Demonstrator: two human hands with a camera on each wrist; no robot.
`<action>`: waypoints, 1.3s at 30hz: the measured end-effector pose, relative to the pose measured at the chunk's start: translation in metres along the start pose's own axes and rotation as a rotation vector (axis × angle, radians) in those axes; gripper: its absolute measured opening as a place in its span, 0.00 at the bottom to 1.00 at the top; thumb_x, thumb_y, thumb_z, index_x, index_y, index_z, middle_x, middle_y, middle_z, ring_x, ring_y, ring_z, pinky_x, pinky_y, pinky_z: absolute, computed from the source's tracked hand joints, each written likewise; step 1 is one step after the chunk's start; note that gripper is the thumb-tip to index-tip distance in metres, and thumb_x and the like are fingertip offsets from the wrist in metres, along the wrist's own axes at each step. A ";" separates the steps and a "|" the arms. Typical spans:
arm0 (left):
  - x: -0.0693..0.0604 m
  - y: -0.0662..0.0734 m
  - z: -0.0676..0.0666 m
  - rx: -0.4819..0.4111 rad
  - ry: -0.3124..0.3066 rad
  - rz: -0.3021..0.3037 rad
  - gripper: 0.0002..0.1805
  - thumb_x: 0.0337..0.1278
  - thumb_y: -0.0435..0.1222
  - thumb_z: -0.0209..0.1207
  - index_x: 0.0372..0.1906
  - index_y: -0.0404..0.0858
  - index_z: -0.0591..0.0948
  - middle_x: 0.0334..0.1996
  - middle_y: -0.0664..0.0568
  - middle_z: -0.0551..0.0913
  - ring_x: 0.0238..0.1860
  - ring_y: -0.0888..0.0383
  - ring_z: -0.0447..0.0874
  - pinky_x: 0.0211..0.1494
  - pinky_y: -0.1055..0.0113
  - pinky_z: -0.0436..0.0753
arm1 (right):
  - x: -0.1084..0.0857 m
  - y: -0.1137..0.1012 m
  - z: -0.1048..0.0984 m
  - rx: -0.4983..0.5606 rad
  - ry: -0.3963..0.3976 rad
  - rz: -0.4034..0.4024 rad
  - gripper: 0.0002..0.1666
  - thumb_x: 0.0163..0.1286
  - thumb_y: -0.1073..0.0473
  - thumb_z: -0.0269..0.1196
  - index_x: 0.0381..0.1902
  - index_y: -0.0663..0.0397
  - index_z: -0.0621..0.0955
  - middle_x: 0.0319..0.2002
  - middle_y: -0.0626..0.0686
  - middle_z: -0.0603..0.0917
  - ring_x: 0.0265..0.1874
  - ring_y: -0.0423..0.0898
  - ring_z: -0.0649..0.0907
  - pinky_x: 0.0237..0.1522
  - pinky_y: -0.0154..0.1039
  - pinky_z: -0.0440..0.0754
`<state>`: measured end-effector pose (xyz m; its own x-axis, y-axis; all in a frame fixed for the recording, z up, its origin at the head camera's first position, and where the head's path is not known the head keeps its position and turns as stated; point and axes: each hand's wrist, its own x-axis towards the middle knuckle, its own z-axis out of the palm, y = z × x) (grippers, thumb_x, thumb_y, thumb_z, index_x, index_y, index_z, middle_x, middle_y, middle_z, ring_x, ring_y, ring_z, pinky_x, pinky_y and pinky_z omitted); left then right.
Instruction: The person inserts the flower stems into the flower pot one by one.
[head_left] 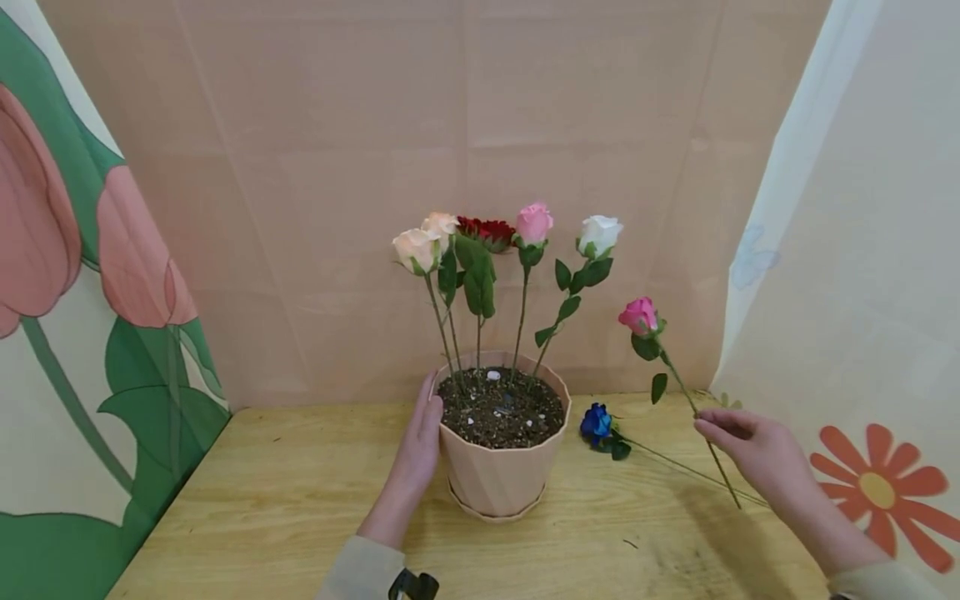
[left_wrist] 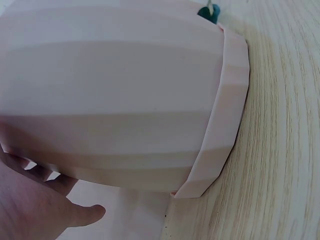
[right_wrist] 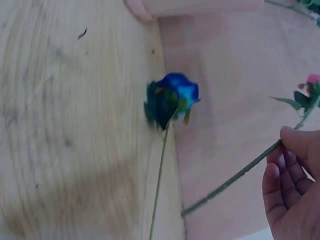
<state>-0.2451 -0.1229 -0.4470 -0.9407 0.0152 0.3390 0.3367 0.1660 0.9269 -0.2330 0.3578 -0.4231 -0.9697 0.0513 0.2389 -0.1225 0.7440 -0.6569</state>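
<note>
A pale pink faceted flowerpot (head_left: 498,482) full of dark soil (head_left: 502,417) stands on the table. Against its left side rests my left hand (head_left: 415,454), fingers extended along the wall; the left wrist view shows this hand (left_wrist: 30,200) touching the pot, with some fingertips hidden. To the right, my right hand (head_left: 761,454) pinches the stem of a bright pink rose (head_left: 640,317) between thumb and fingers. The rose is held tilted in the air, bloom up and left, the stem's lower end (right_wrist: 200,204) free. Beneath it a blue rose (head_left: 597,423) lies on the table.
Planted in the soil are peach roses (head_left: 417,250), dark red flowers (head_left: 491,233), a light pink rose (head_left: 534,223) and a white rose (head_left: 600,235). Printed cloths hang left and right, with a plain backdrop (head_left: 337,208) behind the wooden table (head_left: 285,500).
</note>
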 end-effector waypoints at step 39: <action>0.002 -0.003 0.001 -0.022 -0.003 0.010 0.33 0.94 0.54 0.34 0.93 0.53 0.50 0.91 0.47 0.46 0.89 0.39 0.44 0.86 0.32 0.44 | -0.015 -0.156 0.008 0.334 0.221 -0.174 0.25 0.79 0.41 0.71 0.60 0.54 0.90 0.46 0.42 0.93 0.44 0.36 0.90 0.45 0.22 0.83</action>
<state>-0.2482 -0.1225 -0.4489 -0.9374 0.0202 0.3477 0.3469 0.1439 0.9268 -0.2007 0.2359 -0.3299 -0.8644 0.1124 0.4900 -0.3771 0.4996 -0.7799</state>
